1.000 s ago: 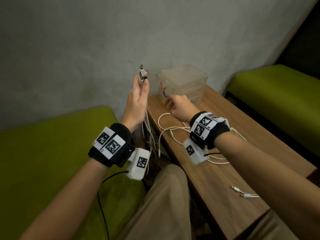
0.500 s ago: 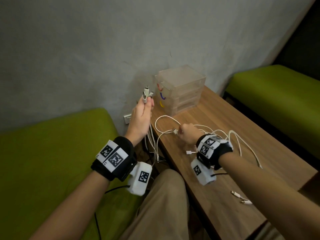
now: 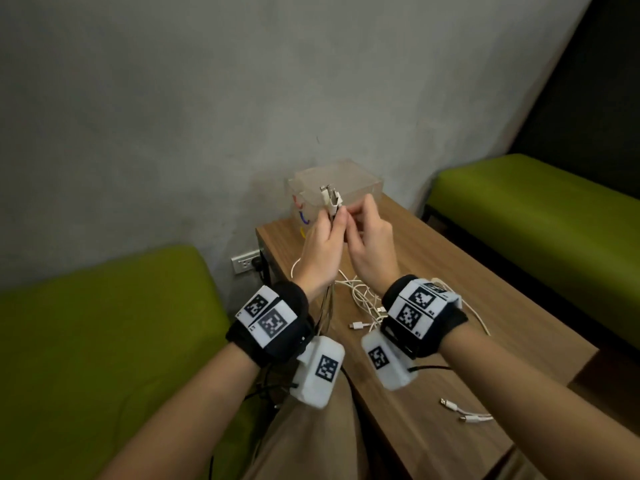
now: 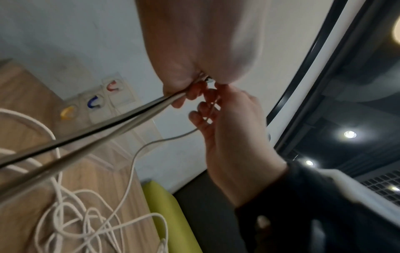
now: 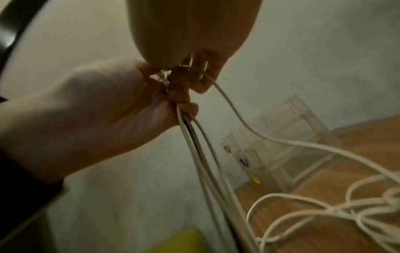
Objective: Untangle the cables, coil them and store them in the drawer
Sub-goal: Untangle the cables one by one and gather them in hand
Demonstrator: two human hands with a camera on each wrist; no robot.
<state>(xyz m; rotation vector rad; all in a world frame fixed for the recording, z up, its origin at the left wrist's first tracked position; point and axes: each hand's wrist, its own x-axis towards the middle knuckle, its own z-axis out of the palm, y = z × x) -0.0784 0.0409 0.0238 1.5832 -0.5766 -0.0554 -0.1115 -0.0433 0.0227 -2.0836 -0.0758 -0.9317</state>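
Observation:
My left hand is raised above the table and grips a bundle of white cables just below their plugs, which stick up out of the fist. My right hand is close beside it, fingers curled, pinching one white cable that trails down to the table. The other cables lie in a loose tangle on the wooden table. Behind the hands stands the clear drawer unit, its red, blue and yellow handles facing me and the drawers pushed in.
Two loose cable ends lie near the table's front edge. Green benches flank the table on both sides. A wall socket sits low on the grey wall, left of the table. My thigh is against the table's left edge.
My right hand rose from the tangle on the table, bringing one cable up to my left hand. My left hand moved right, in front of the drawer unit, still holding the bundle.

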